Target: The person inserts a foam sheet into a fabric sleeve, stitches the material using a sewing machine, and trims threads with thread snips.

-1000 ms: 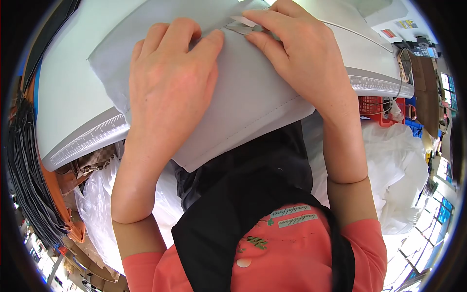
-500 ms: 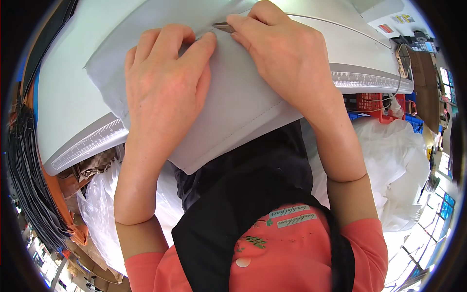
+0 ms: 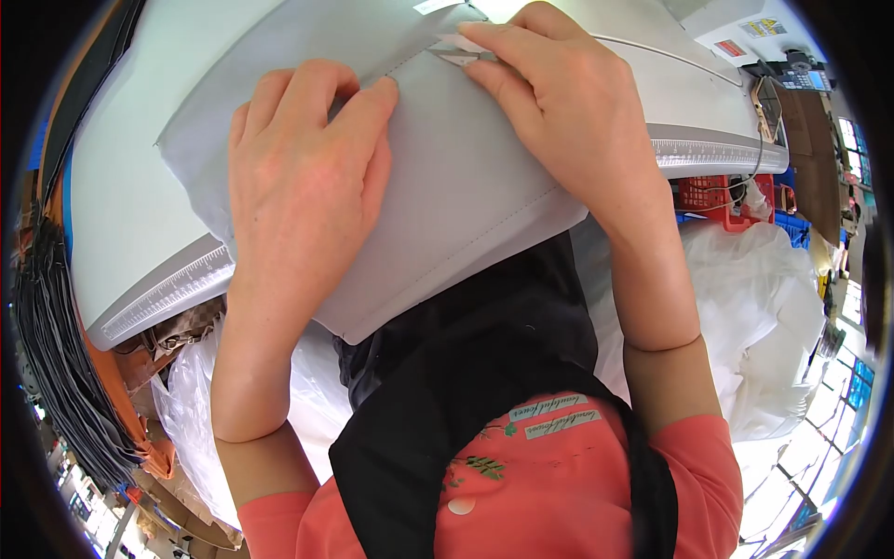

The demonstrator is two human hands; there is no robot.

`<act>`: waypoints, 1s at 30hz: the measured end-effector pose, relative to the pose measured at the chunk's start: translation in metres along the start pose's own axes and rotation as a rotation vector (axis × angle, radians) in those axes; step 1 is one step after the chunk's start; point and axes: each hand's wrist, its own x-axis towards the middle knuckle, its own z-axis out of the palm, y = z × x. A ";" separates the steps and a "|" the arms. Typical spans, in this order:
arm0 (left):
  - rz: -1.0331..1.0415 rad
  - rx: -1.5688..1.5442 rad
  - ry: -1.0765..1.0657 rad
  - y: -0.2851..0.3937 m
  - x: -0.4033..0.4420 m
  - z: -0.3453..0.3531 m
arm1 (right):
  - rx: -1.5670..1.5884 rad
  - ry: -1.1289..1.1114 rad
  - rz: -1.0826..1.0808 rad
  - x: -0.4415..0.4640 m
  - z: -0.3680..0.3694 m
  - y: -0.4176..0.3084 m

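A grey sheet of fabric or leather-like material (image 3: 447, 186), with stitched lines across it, lies over the table and hangs past its front edge. My left hand (image 3: 303, 172) rests on the sheet's left part, fingers slightly bent and apart, pressing it down. In my right hand (image 3: 568, 102) are small thread snips (image 3: 456, 58), pinched between thumb and fingers. Their two blades are parted and point left, just over the stitch line near the sheet's far side. My right palm hides the snips' handle.
A ruler strip (image 3: 168, 293) runs along the front edge of the white table (image 3: 140, 205). White plastic bags (image 3: 717, 326) flank my lap. A red crate (image 3: 712, 196) stands at the right, and dark strips (image 3: 70, 373) hang at the left. Machine housing (image 3: 745, 37) is at the far right.
My right hand with the snips has moved right, away from my left thumb, and the blades now show apart. My left hand has shifted slightly left and toward me with the sheet.
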 end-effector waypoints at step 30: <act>0.052 -0.055 -0.109 0.005 0.020 0.004 | 0.071 0.130 0.056 -0.004 0.007 0.035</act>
